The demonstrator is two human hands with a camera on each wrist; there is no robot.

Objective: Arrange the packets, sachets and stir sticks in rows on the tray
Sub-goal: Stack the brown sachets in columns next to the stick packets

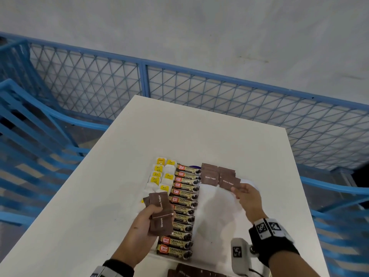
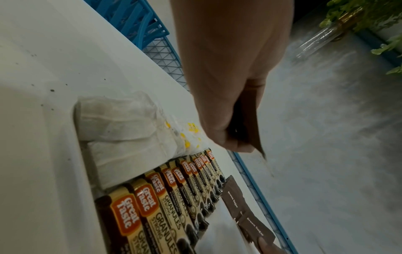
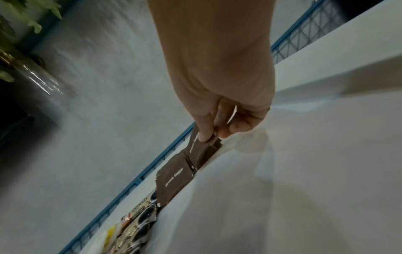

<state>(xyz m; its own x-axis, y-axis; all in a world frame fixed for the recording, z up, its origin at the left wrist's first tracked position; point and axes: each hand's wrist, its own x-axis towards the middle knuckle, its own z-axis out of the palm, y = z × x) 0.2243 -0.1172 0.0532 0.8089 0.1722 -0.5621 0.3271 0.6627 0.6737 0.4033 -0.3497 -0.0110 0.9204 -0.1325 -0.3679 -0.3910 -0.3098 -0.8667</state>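
Head view, nearest edge: more brown sachets (image 1: 191, 271) lie at the table's (image 1: 79, 206) near rim, below the tray; a waiting supply, by my guess.
Left hand: the left hand (image 1: 143, 218) has fingers and thumb curled round a fanned stack of brown sugar sachets (image 1: 160, 211), lifted over the tray's left part; it seems to act as the stock the other hand draws from.
Stack writing: "Brown Sugar" in white runs lengthwise down the top sachet.
Coffee row: the coffee sticks (image 1: 182, 208) lie side by side in one long column from near to far, overlapping slightly, so each label stays readable.
Coffee writing: "Great Taste" in an orange badge, then "GRANULES" and, in the left wrist view, "STRONG".
Tray: the white tray (image 1: 217, 220) has bare floor right of the coffee, likely room for the rest of the sugar.
Right hand: the right hand (image 1: 246, 193) pinches one sachet (image 1: 232, 182) between thumb and fingertips, low at the near end of the sugar row, apparently laying it down as the next one.
Sugar rows: laid sachets (image 1: 211, 174) overlap in two short columns at the far right of the tray.
Tea bags: white bags with yellow tags (image 1: 161, 174) fill the tray's left side; tag print too small to read.
Stir sticks: none that I can make out.
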